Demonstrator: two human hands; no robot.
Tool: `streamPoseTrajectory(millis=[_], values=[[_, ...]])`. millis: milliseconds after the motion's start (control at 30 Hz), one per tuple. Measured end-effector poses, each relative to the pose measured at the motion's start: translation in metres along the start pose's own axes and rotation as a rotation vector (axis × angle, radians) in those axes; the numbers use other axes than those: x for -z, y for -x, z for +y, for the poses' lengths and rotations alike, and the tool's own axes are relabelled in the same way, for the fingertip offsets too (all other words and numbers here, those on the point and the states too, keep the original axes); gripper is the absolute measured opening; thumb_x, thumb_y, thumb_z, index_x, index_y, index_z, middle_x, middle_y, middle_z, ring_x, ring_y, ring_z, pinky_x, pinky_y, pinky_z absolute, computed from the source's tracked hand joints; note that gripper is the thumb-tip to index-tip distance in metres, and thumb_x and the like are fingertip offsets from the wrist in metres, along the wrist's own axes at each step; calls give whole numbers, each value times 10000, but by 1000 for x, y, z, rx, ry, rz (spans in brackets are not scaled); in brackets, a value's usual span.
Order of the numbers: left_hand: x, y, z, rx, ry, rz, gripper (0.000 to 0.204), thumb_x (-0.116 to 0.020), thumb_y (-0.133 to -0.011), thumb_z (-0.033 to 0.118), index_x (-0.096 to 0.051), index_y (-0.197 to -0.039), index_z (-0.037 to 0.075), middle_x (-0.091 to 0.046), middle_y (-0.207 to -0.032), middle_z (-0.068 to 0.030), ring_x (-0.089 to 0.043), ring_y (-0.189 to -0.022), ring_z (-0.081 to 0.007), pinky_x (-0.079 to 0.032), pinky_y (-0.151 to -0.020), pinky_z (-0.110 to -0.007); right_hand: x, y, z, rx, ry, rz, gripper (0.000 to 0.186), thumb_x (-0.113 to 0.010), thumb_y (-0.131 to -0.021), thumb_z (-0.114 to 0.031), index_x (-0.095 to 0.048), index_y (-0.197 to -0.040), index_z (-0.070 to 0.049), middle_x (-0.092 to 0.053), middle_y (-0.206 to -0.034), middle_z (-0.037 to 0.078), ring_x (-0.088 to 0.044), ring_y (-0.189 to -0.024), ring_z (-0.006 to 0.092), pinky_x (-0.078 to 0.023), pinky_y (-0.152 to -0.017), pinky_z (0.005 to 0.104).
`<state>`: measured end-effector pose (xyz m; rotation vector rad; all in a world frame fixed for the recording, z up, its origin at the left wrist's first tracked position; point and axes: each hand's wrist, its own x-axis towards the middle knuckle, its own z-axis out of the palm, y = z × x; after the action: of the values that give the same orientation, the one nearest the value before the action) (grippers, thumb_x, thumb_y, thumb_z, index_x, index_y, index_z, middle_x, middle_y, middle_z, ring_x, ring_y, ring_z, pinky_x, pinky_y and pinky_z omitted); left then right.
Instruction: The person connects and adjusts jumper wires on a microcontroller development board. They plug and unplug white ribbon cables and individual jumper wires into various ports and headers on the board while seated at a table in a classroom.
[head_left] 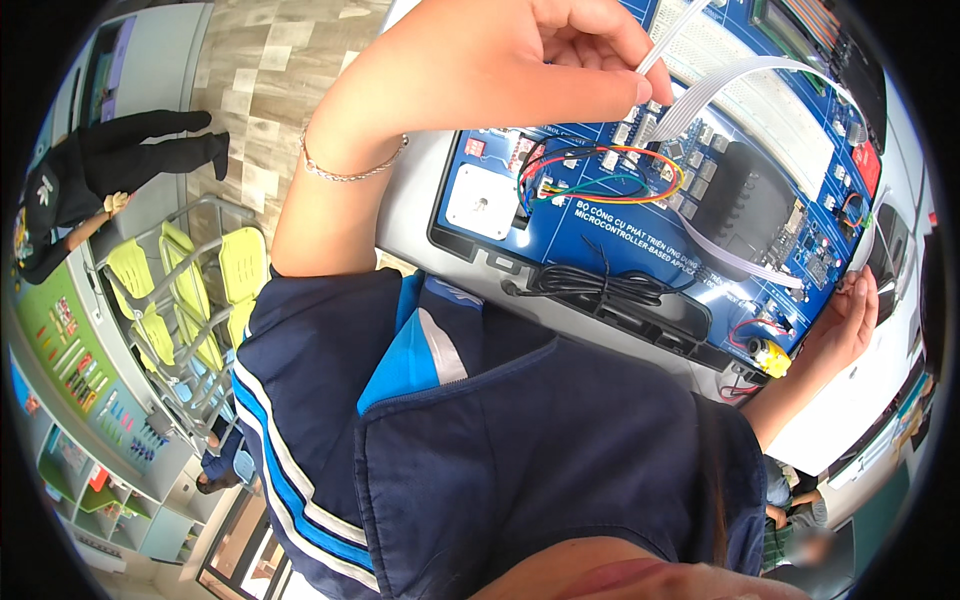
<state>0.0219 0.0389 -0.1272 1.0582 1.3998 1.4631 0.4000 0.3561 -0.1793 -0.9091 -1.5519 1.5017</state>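
2 hands work at a blue electronics trainer board (640,215) lying on a pale grey counter (410,200). The left hand (540,60), a thin bracelet (350,170) at its wrist, has its fingers (610,90) pinched on a flat grey ribbon cable (720,85) that arcs over the far part of the board. The right hand (845,320) rests at the board's right edge; whether its fingers are clenched or released, I cannot tell.

Judging by how things lie, the wiring looks partly done: a loop of coloured jumper wires (600,180) already sits plugged in near the board's middle, another length of ribbon crosses beside a black module (745,205), and the held cable's end is not visibly seated yet. A coiled black cord (590,285) lies bundled at the board's near edge, unused as far as I can see. A small yellow motor (772,358) sits at the near right corner.

The room has a tiled floor (270,70). To the left stand yellow-green chairs (190,290), with shelves of small coloured items beyond. Another person in dark clothing (110,170) is at the far left, well apart from the counter.
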Motion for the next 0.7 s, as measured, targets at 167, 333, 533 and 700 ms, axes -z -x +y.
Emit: streamPoseTrajectory(millis=[167,333,533,700], values=[[5,7,17,183,315,-44,165,-705,-943,49,-731,-1043,-80,-741,-846,-123,-584,-546,-46,-461,-498,-163,1,0,2,19,-7,-6,272,-597,-1017,-21,-607,-1245,127,-691,-1110,172,-666,-1010,188,-522,-943,279],[18,8,11,189,488,-58,202,-670,-960,53,-709,-1083,-102,-726,-825,-126,-539,-471,-53,-422,-412,-175,-3,0,5,50,-13,-16,280,-608,-1015,-28,-601,-1247,130,-693,-1124,172,-673,-1003,197,-530,-954,295],[24,2,31,439,443,-102,124,-632,-953,49,-667,-1004,-58,-680,-787,-89,-608,-519,-70,-439,-456,-167,-5,2,4,58,3,-23,283,-621,-1013,-45,-621,-1246,117,-696,-1128,161,-680,-1001,188,-536,-940,286],[23,5,14,352,358,-140,283,-581,-982,104,-626,-1168,-105,-672,-734,-80,-580,-461,-78,-398,-387,-181,-5,4,1,56,16,-24,273,-607,-1022,-52,-631,-1247,100,-699,-1120,148,-680,-1003,170,-535,-940,274]])
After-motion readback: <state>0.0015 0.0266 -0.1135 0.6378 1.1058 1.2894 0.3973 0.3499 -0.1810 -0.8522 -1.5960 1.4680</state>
